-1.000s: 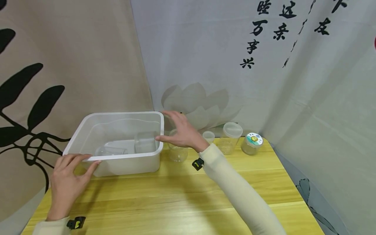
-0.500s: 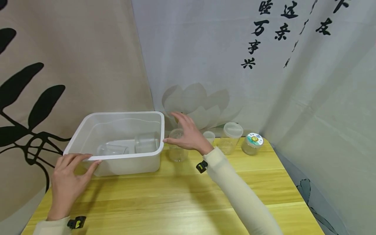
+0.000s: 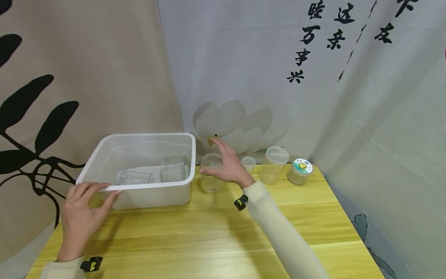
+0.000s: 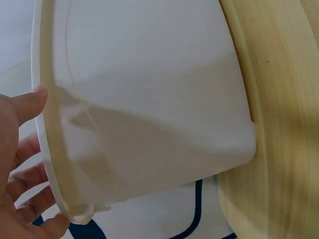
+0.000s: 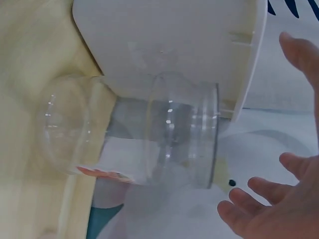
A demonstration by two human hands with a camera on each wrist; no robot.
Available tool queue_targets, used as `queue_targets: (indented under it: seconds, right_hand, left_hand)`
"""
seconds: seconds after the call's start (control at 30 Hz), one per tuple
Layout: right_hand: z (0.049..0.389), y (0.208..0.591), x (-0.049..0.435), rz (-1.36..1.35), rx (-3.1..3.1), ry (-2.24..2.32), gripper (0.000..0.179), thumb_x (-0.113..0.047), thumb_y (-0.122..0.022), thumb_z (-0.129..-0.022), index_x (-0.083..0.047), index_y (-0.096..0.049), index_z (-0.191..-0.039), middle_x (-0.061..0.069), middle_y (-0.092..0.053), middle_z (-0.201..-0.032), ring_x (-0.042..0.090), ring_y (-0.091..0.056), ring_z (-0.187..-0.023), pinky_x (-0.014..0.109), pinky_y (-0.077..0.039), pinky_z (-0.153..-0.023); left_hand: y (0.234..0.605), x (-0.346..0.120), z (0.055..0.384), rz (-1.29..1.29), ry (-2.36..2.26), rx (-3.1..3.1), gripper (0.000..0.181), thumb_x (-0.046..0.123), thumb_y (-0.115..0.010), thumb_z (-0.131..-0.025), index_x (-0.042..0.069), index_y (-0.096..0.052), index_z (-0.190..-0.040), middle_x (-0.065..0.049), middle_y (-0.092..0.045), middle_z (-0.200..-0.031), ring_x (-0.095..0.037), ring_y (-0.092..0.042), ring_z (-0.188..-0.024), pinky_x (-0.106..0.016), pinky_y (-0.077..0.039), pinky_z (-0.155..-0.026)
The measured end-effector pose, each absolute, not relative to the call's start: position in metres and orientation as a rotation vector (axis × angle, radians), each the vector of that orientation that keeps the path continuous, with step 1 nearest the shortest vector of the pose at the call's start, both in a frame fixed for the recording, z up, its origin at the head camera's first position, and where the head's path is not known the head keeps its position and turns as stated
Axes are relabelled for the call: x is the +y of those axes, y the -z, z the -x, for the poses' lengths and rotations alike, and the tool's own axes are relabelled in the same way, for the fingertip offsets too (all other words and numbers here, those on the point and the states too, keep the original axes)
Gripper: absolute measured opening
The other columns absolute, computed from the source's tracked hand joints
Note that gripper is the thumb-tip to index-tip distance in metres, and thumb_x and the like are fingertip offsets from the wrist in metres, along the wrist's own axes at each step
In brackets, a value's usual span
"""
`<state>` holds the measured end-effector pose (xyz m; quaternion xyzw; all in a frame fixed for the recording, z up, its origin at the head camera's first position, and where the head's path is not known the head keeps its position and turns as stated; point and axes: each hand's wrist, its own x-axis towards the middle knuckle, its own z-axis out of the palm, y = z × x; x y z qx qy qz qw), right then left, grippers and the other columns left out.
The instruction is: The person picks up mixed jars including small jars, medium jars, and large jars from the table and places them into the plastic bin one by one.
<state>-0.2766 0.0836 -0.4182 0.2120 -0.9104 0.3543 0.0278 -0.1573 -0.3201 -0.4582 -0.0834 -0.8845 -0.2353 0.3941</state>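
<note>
A white plastic bin (image 3: 150, 195) stands on the table's left side. My left hand (image 3: 81, 219) holds its rim at the near left corner; in the left wrist view, the thumb (image 4: 32, 102) touches the rim and the other fingers lie along it. Inside the bin, two clear plastic containers lie on their sides: a slim one (image 3: 135, 177) and a wider one (image 3: 173, 169). My right hand (image 3: 226, 164) is just above a clear jar (image 3: 210, 185) beside the bin, thumb and fingers spread. The right wrist view shows a gap between the fingers and the jar's (image 5: 134, 129) rim.
Along the back edge of the wooden table (image 3: 195, 240), right of the jar, stand a small clear cup (image 3: 248, 162), a tall clear container (image 3: 272, 170) and a short jar with a printed lid (image 3: 299, 171). A printed cloth (image 3: 251, 58) hangs close behind.
My right hand has drawn away from the bin's right rim and moved right, over the clear jar. The left hand stays at the corner, and the bin has not moved.
</note>
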Motion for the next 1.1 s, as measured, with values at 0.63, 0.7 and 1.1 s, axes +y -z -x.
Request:
queue_targets:
  seconds: [0.63,0.7,1.1]
  right_hand:
    - [0.28,0.461,0.091,-0.431,-2.788,-1.397,0.123,-0.052,-0.091,-0.07,-0.019,-0.018,-0.164,0.008,-0.026,-0.17,0.034,-0.032,-0.154,0.057,-0.032,-0.121]
    - [0.28,0.465,0.091,-0.403,-2.785,-1.423,0.123,-0.052,-0.091,-0.07,-0.019,-0.02,-0.164,0.009,-0.028,-0.169,0.034,-0.033,-0.153,0.056,-0.032,-0.121]
    - [0.284,0.489,0.091,-0.284,-2.771,-1.627,0.115,-0.044,-0.093,-0.07,-0.025,-0.026,-0.161,0.01,-0.048,-0.156,0.033,-0.045,-0.145,0.058,-0.039,-0.115]
  left_hand:
    - [0.46,-0.321,0.158,0.22,0.594,-2.241,0.04,0.018,-0.091,-0.071,0.0,-0.075,-0.102,-0.02,-0.069,-0.103,-0.041,-0.055,-0.097,-0.046,-0.039,-0.084]
    - [0.46,-0.321,0.159,0.228,0.592,-2.237,0.04,0.019,-0.091,-0.071,0.0,-0.075,-0.102,-0.02,-0.069,-0.102,-0.041,-0.055,-0.096,-0.045,-0.039,-0.083]
    - [0.459,-0.323,0.166,0.255,0.594,-2.22,0.039,0.021,-0.091,-0.072,-0.001,-0.075,-0.101,-0.021,-0.069,-0.1,-0.042,-0.056,-0.095,-0.048,-0.04,-0.082]
